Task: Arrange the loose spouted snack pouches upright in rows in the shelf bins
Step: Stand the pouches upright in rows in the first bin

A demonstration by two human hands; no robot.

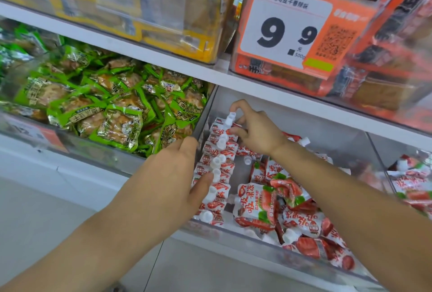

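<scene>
Right hand (254, 131) is pinching the rearmost pouch (228, 121) below its spout, along the bin's (268, 238) left wall; left hand (180, 172), fingers straight, is bracing the row (217, 163). Pouches appear light, soft, slippery; the stiff spout seems the best hold.

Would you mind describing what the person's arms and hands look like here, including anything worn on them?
Both forearms are bare up to the frame edge: no sleeves show. The left hand and right hand wear no gloves, and no rings, watch or bracelet are visible on the fingers or wrists. No markings or tattoos show. The fingernails cannot be made out clearly.
</scene>
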